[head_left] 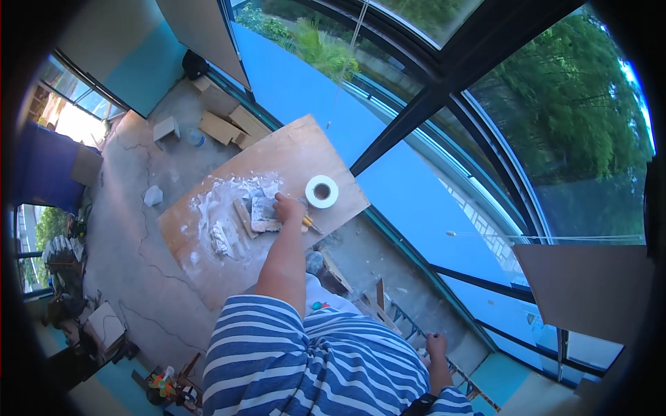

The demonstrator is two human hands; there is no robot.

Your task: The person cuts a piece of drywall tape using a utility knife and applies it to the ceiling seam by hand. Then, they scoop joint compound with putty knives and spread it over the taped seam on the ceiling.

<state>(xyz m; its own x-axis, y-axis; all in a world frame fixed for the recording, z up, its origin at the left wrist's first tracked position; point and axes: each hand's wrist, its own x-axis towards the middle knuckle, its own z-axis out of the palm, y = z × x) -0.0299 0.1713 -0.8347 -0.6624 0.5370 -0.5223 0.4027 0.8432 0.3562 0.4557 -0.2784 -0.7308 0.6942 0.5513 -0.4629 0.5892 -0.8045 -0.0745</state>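
1. While the left hand lay over the board, its fingers bent at the right edge of a smeared plate; whether they clasped it or merely pressed on it could not be told. The near edge perhaps offered the shortest reach.
2. Right hand: low at the person's side, well apart from the board, fingers curled; whether it held anything could not be told. Probably idle, out of the way.
3. Plate: flat, pale, streaked; set on the board amid white paste, presumably to keep the two close together.
4. Wood-edged piece: just left of the plate and partly hidden by it; kind uncertain.
5. White roll: brown core, laid on its side right of the plate, beyond the smears, likely to stay clean and not roll.
6. Yellow-handled tool: just beside the hand, thin end toward the board's right edge; apparently left within reach.
7. Surface: bare tan wood, heavily smeared and crumbed with white across its left half.
8. Room: grey, cracked floor, bearing cardboard, a white box and a crumpled white item. To the right, dark-framed windows with blue lower panels; trees outside.
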